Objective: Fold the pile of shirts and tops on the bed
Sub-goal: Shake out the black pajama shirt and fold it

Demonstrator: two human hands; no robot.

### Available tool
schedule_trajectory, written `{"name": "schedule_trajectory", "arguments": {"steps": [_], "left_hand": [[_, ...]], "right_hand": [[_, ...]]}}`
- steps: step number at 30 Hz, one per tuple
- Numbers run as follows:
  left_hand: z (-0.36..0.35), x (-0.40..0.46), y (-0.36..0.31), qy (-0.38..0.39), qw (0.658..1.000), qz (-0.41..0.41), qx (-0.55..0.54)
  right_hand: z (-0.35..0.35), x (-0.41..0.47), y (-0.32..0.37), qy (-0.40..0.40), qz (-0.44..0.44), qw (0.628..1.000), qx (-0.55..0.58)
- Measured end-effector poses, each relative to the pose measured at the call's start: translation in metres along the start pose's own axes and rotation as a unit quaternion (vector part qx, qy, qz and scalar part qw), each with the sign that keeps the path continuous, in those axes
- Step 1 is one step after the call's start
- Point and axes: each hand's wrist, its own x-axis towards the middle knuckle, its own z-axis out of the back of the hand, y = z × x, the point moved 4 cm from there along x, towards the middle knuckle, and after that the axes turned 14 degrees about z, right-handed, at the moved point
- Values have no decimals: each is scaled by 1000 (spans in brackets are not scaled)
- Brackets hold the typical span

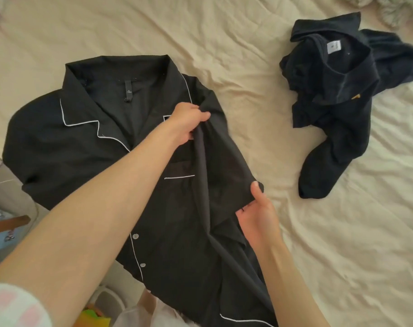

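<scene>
A black button shirt with white piping (83, 142) lies face up on the cream bed sheet (248, 67), collar pointing away from me. Its right sleeve is folded in over the chest. My left hand (187, 122) grips the fabric at the shoulder of that sleeve. My right hand (259, 208) pinches the sleeve's cuff end, thumb on top. A crumpled dark top with a white neck label (342, 90) lies in a heap at the right of the bed.
The shirt's hem hangs over the near bed edge. Below that edge at lower left are a white bin (111, 300), yellow-green items and a clear plastic bag. A grey fluffy thing (389, 10) lies at the top right corner.
</scene>
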Motion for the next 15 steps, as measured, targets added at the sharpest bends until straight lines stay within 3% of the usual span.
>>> {"name": "schedule_trajectory", "arguments": {"steps": [2,5,9,15], "left_hand": [[13,-5,1,80,994,38,-66],[31,-11,-1,148,982,83,-79],[44,-12,-7,136,983,109,-54],[55,-1,-9,141,982,121,-19]], "right_hand": [[2,4,6,-16,-1,1000,20],[-3,10,8,-28,-3,999,-21],[-11,14,9,-28,10,998,-47],[-7,2,5,73,-24,996,-46]]}}
